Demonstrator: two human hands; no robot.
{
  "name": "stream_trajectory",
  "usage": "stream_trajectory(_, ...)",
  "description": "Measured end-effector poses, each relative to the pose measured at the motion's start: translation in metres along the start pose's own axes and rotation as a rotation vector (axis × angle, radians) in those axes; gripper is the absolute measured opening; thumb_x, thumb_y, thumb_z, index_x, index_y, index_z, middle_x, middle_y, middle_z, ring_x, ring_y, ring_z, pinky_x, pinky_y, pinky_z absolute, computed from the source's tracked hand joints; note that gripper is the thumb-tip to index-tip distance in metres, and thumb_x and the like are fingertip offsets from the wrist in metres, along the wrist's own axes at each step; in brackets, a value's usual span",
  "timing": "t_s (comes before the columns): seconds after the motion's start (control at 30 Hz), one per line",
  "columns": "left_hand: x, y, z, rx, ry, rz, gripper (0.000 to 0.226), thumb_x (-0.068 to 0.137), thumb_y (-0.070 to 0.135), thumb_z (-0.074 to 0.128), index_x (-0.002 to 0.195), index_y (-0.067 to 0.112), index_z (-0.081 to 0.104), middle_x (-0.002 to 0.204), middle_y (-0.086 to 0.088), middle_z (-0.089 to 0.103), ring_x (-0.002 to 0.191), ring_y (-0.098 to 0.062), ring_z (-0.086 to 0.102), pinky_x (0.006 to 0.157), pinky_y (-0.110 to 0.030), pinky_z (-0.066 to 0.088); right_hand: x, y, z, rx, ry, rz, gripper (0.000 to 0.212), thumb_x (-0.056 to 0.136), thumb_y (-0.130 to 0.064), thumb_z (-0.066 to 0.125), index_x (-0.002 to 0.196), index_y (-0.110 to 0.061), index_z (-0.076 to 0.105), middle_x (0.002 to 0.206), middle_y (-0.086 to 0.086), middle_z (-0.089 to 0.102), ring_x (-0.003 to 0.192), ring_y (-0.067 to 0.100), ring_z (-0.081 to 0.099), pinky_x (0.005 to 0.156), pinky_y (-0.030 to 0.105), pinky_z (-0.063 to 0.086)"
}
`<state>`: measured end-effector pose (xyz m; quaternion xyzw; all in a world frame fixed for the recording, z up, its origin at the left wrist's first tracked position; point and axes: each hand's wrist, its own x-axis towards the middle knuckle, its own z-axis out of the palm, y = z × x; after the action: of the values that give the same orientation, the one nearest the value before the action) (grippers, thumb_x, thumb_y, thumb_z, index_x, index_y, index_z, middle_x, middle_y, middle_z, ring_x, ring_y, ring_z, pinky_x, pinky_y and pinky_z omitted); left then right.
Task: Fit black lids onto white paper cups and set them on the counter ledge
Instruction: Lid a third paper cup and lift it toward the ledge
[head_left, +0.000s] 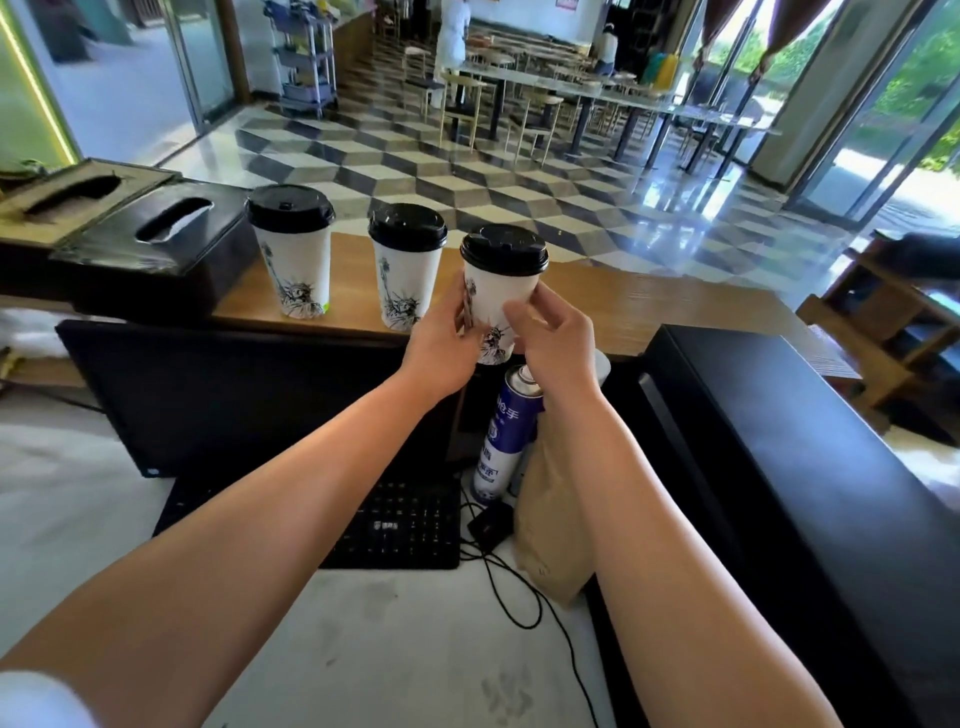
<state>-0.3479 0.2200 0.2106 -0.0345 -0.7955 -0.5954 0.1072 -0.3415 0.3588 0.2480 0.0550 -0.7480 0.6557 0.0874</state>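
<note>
Between curled fingers (521, 318), 1 lidded cup (497, 291)

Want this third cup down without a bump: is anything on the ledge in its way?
Nothing visible. The held cup hangs by the ledge; the wood behind and right of it is bare. The nearest standing cup is just to its left.
</note>
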Motion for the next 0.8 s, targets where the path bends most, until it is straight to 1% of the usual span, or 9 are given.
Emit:
stream_trajectory(0.1,0.017,-0.003,0.007,-0.027,-0.008,-0.020,0.076,0.087,0.021,0.056,0.153,0.040,0.024,0.146,0.008,0.054,0.133,-0.013,0.052,0.108,-0.044,0.047,0.019,0.009,-0.002,0.008,0.018,0.011,0.028,0.093,-0.013,0.068,0.120,-0.023,0.070,0.076,-0.028,0.072,0.073,-0.005,0.069,0.086,0.037,0.060)
stream_trajectory(0.17,0.026,-0.004,0.012,-0.043,0.004,-0.019,0.075,0.091,0.014,0.058,0.155,0.036,0.026,0.150,0.006,0.050,0.135,-0.014,0.051,0.110,-0.042,0.046,0.030,0.016,-0.004,0.013,0.021,0.016,0.029,0.093,-0.015,0.068,0.121,-0.023,0.071,0.076,-0.029,0.073,0.075,-0.006,0.070,0.088,0.041,0.061)
stream_trajectory(0.3,0.039,-0.011,0.023,-0.083,0.059,-0.004,0.072,0.092,0.006,0.060,0.154,0.029,0.032,0.151,0.002,0.049,0.134,-0.016,0.051,0.111,-0.038,0.045,0.050,0.031,-0.006,0.001,0.032,0.032,0.032,0.093,-0.020,0.068,0.125,-0.025,0.070,0.081,-0.028,0.074,0.080,-0.003,0.071,0.087,0.042,0.061)
stream_trajectory(0.4,0.047,-0.018,0.031,-0.062,0.089,-0.002,0.069,0.094,0.003,0.059,0.154,0.025,0.033,0.151,0.001,0.049,0.133,-0.009,0.048,0.098,-0.010,0.044,0.060,0.040,-0.006,-0.015,0.034,0.033,0.024,0.094,-0.024,0.065,0.106,-0.043,0.072,0.079,-0.025,0.074,0.088,0.012,0.073,0.088,0.051,0.059)
stream_trajectory(0.43,0.049,-0.018,0.033,-0.048,0.100,-0.004,0.069,0.094,0.003,0.059,0.154,0.025,0.033,0.151,0.002,0.049,0.131,-0.007,0.048,0.094,-0.006,0.044,0.061,0.043,-0.005,-0.015,0.034,0.040,0.024,0.094,-0.024,0.065,0.102,-0.046,0.071,0.078,-0.026,0.074,0.090,0.015,0.073,0.089,0.052,0.058)
stream_trajectory(0.5,0.053,-0.020,0.038,-0.027,0.120,0.002,0.069,0.094,0.004,0.059,0.154,0.026,0.033,0.151,0.003,0.048,0.129,-0.003,0.048,0.096,-0.011,0.045,0.064,0.050,-0.005,0.007,0.031,0.044,0.024,0.095,-0.025,0.064,0.112,-0.039,0.071,0.084,-0.027,0.075,0.093,0.011,0.072,0.090,0.051,0.058)
stream_trajectory(0.6,0.059,-0.023,0.041,-0.016,0.122,0.030,0.071,0.093,0.001,0.057,0.154,0.027,0.032,0.151,0.006,0.048,0.130,-0.001,0.048,0.100,-0.019,0.049,0.069,0.056,-0.006,0.024,0.046,0.041,0.037,0.095,-0.022,0.064,0.131,-0.028,0.066,0.089,-0.034,0.072,0.097,0.000,0.071,0.095,0.044,0.057)
stream_trajectory(0.7,0.060,-0.023,0.041,-0.015,0.129,0.022,0.072,0.093,-0.001,0.056,0.154,0.027,0.032,0.147,0.008,0.051,0.123,0.008,0.049,0.096,-0.013,0.049,0.071,0.060,-0.007,0.040,0.035,0.075,0.036,0.097,-0.020,0.063,0.133,-0.024,0.065,0.081,-0.040,0.069,0.093,-0.008,0.069,0.096,0.034,0.056)
stream_trajectory(0.8,0.060,-0.025,0.042,0.016,0.133,0.034,0.072,0.093,-0.001,0.055,0.154,0.029,0.031,0.141,0.010,0.054,0.113,0.019,0.044,0.091,-0.004,0.046,0.074,0.064,-0.008,0.031,0.041,0.082,0.031,0.097,-0.019,0.063,0.129,-0.021,0.066,0.079,-0.040,0.068,0.087,-0.013,0.067,0.090,0.026,0.055)
